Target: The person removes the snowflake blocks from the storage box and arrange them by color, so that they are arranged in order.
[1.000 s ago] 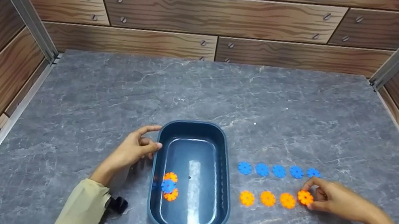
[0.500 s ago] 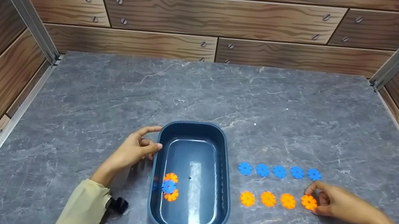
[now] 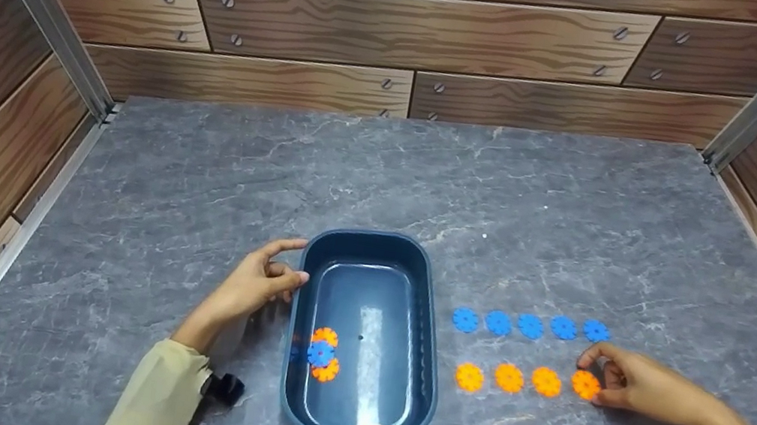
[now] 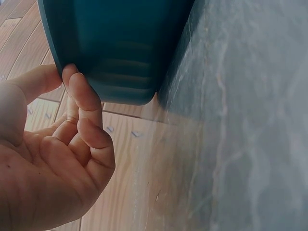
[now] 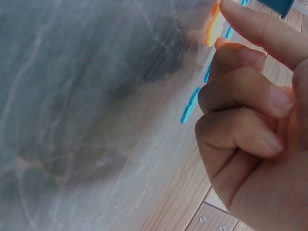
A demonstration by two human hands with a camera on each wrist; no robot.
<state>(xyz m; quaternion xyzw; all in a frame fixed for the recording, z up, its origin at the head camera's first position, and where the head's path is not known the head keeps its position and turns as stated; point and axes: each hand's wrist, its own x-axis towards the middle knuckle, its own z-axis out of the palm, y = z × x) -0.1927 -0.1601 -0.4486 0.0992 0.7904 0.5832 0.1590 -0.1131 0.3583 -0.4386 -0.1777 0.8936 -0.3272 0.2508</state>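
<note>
My left hand (image 3: 254,280) pinches the left rim of a dark blue plastic tub (image 3: 430,342); in the left wrist view the thumb meets the edge of the tub (image 4: 115,48) and curled fingers lie against its outer wall. Inside the tub, a blue notched disc (image 3: 320,354) overlaps two orange ones. On the table, my right hand (image 3: 654,389) pinches the orange notched disc (image 3: 585,384) at the right end of an orange row, thumb and index finger at its edge. In the right wrist view this orange disc (image 5: 212,26) shows edge-on beside the fingertips, the other fingers curled.
A row of several blue discs (image 3: 530,326) lies behind the orange row, right of the tub. More orange discs (image 3: 509,378) lie between the tub and my right hand. Wood-patterned panels (image 3: 406,34) wall the grey marbled table (image 3: 325,166) at the back and sides.
My right hand has moved slightly right with the orange disc, widening its gap from the neighbouring one, then stayed put. The rightmost blue disc shows more fully. My left hand and the tub stay still.
</note>
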